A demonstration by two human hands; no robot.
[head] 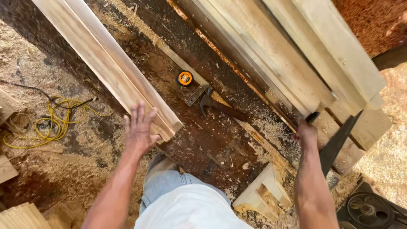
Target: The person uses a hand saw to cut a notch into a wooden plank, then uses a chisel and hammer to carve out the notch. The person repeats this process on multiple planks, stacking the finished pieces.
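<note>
Item: moulded timber length (106,63), lying along the left edge of the dark, sawdusted worktop (203,144); our left hand (139,127) rests flat against its near end, grip released, fingers spread. Right hand (306,132): grip clenched on a handsaw (339,140), blade angled down by the stacked planks (288,59). Also listed: claw hammer (216,106), orange tape measure (185,78), yellow cord (55,123) on the floor. Handling note, our judgement: press the moulding steady, keep fingers clear of the blade
</note>
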